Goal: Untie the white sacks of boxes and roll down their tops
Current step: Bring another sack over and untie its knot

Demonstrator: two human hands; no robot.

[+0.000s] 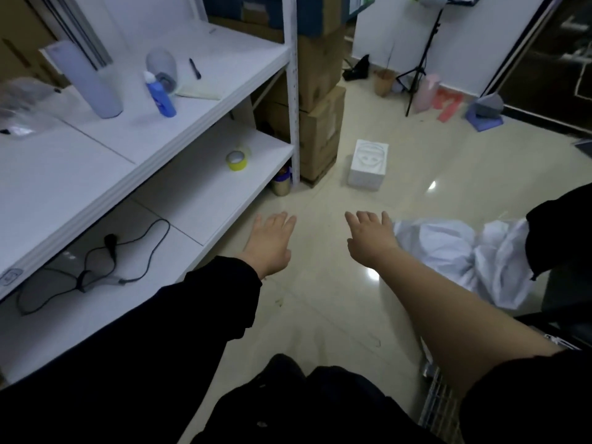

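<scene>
Bare tiled floor (320,299) spreads ahead of both hands. Left hand (270,243) and right hand (371,238) hover spread, holding nothing; the crumpled white sack (464,251) lies just beside the right hand, shelf edge (179,251) near the left.

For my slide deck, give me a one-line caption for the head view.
Both hands, left hand and right hand, reach out open over the floor beside a white sack.

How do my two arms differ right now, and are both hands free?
The left hand has a black sleeve down to the wrist; the right hand comes off a bare forearm. The right hand is beside the white sack; the left hangs over bare floor. Both are open, fingers spread, holding nothing.
</scene>
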